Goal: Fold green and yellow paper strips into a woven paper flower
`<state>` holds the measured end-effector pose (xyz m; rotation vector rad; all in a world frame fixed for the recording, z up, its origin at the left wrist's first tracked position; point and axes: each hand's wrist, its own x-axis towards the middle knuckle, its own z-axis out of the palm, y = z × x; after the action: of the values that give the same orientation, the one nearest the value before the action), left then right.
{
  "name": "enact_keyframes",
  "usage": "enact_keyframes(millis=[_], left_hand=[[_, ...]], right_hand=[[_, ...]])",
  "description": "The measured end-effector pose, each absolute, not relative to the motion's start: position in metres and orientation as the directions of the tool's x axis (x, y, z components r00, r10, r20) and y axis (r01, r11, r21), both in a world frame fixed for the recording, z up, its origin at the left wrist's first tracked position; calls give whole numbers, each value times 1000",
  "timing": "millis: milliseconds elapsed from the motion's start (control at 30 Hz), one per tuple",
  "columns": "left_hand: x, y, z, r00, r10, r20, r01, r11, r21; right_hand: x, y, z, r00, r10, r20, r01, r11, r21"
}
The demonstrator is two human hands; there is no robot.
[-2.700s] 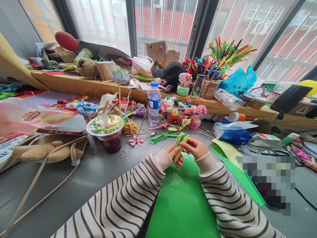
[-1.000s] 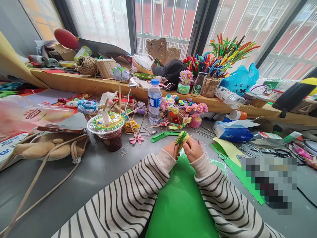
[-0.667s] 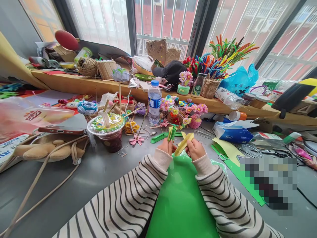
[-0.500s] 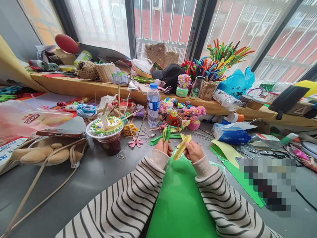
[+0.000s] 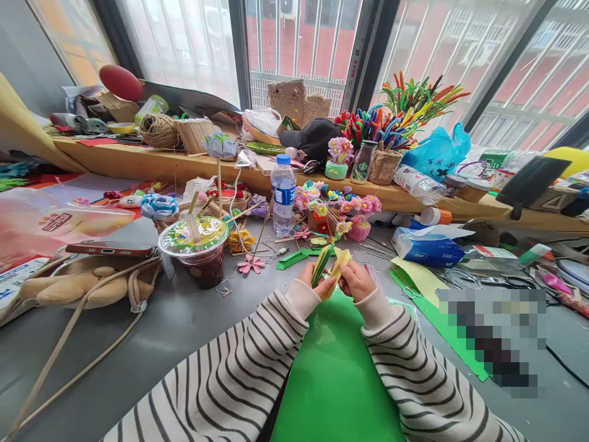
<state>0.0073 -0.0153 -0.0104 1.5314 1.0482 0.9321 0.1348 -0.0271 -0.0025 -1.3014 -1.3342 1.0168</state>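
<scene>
The left hand (image 5: 311,281) pinches a green folded stack (image 5: 321,271); the right hand (image 5: 356,280) grips a yellow strip (image 5: 338,265), apparently not yet joined.

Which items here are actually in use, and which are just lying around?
In use: left hand on green folded strips; right hand on yellow folded strip; green sheet beneath.

Lying about: water bottle, drink cup, tissue pack, phone.

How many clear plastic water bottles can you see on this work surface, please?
2: one water bottle stands upright behind the hands, and another bottle lies on its side on the wooden ledge. Clutter may hide more.
</scene>
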Motion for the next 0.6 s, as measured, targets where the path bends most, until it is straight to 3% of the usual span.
enact_keyframes(millis=[300,600], left_hand=[[8,-14,-16,229,969,95,287,-161,944],[7,-16,-7,342,940,2,-33,10,999]], right_hand=[[129,-29,0,33,998,-46,25,-47,-999],[136,-31,6,-100,985,-137,-119,-149,-982]])
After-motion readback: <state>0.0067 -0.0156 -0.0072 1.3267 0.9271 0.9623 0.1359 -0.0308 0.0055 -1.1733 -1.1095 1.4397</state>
